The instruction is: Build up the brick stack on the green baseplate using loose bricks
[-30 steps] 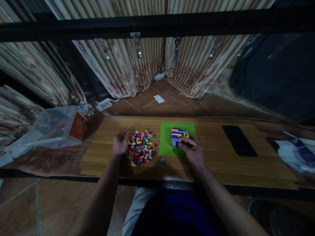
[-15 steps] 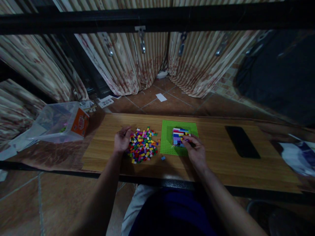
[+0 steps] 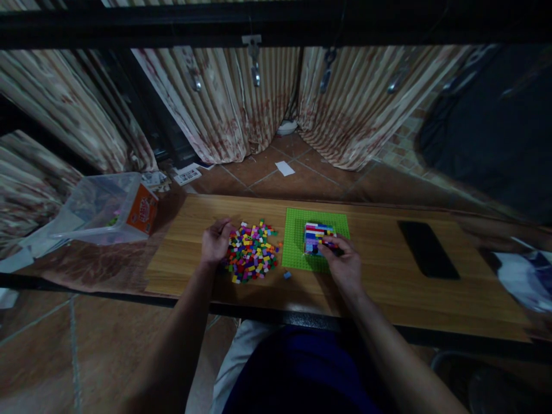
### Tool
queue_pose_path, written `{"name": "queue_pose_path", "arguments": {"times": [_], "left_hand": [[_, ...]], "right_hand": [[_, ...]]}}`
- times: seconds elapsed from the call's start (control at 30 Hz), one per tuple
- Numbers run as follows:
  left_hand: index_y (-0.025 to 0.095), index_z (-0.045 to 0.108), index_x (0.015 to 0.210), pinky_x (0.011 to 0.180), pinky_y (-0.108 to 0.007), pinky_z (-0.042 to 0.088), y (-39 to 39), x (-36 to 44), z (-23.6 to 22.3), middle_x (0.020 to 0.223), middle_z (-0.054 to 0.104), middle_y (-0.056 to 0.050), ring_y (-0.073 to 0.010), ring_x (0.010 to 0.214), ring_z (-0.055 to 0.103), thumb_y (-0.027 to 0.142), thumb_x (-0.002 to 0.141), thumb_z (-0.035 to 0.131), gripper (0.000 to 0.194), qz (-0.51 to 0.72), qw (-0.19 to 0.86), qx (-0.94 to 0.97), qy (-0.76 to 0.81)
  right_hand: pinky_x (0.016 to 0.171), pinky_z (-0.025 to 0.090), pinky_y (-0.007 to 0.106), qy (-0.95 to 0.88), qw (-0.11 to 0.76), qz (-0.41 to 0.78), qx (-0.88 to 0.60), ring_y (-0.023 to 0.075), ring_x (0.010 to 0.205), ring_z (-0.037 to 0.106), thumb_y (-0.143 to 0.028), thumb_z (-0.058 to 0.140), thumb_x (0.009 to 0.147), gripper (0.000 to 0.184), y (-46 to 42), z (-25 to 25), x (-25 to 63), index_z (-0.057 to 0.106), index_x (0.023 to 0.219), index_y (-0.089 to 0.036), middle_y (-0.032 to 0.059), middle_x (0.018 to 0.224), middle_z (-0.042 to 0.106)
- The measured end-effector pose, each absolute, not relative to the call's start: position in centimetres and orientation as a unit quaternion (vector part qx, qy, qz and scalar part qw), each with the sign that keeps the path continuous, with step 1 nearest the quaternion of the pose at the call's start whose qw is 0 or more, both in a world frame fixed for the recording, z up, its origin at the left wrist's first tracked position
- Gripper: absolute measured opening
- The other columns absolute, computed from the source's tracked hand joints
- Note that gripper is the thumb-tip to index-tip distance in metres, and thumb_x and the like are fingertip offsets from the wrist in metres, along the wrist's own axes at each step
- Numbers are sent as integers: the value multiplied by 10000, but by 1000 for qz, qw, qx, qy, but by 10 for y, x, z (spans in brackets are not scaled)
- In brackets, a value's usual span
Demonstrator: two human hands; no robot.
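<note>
My right hand [image 3: 345,263] reaches over the small block of stacked toy bricks [image 3: 314,231], its thumb and fingers pinched together at the near right side. A toy brick seems to be between those fingertips, mostly hidden by them. Striped rows of white, red, blue and purple make up the stacked block, which sits on a green studded baseplate [image 3: 293,253]. At the left edge of a loose pile of mixed-colour toy bricks [image 3: 252,253] rests my left hand [image 3: 215,241], fingers loosely bent and slightly apart, with no brick visible in them.
One blue brick [image 3: 287,275] lies alone between the pile and my body. A dark flat phone-like slab [image 3: 428,250] is on the wooden board [image 3: 379,293] to the right. Far left stands a clear plastic box [image 3: 103,201] with an orange label. White plastic packaging [image 3: 524,279] lies far right.
The view has shifted slightly. My right hand stays at the stacked block, its fingertips barely moved. My left hand keeps its place beside the pile.
</note>
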State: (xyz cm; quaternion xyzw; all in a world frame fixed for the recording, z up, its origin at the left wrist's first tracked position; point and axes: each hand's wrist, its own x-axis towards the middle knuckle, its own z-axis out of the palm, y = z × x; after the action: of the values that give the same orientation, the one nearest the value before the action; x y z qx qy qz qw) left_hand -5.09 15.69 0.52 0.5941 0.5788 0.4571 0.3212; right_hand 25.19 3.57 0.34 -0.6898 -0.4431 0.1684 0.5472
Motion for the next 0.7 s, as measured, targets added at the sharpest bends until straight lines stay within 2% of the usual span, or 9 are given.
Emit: {"name": "queue_pose_path", "arguments": {"times": [0.27,0.5,0.7], "left_hand": [[156,697,983,849,-303,533,158,-53,3,844,759,-52,-204,874,702,337,834,544,280,446,290,617,579],[155,685,1038,824,-300,538,156,-51,5,852,758,-45,-200,837,702,342,831,542,314,449,315,599,583],[156,685,1039,833,-299,531,155,-50,8,829,757,-40,-197,833,699,338,840,529,311,442,312,602,587]], "right_hand": [[982,410,427,-433,546,175,-695,244,1083,569,-441,694,707,284,37,5,249,736,871,-214,86,1121,618],[992,403,439,-446,543,193,-685,242,1075,568,-449,697,712,270,38,4,253,739,869,-233,65,1078,649],[985,410,447,-428,584,178,-666,238,1059,591,-443,637,786,276,33,3,263,731,881,-202,78,1038,678]]}}
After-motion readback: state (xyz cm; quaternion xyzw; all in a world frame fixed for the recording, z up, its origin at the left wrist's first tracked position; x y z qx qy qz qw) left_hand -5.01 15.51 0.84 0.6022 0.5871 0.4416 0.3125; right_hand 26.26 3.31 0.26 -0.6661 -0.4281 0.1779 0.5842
